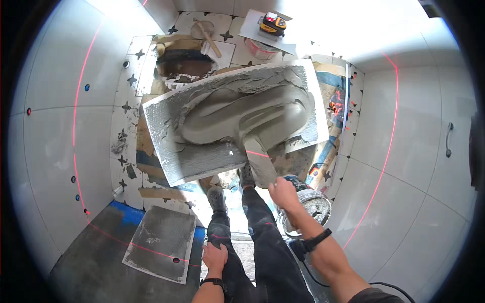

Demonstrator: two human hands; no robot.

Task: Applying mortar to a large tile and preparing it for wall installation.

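My right hand is closed at the near end of a trowel smeared with grey mortar. The trowel reaches up over the near edge of a large tile with pale edges. Thick grey mortar covers much of that tile, swept into a long curved ridge. Beside my right wrist stands a bucket crusted with mortar, partly hidden by my hand and forearm. My left hand rests on my left leg near the knee, holding no tool, its fingers laid over the trouser cloth.
A yellow and black laser level sits on a white board over a bucket. Left of it lies a pale-headed mallet. A flat grey piece lies lower left. Tiled walls with red laser lines stand on both sides; a cable runs lower right.
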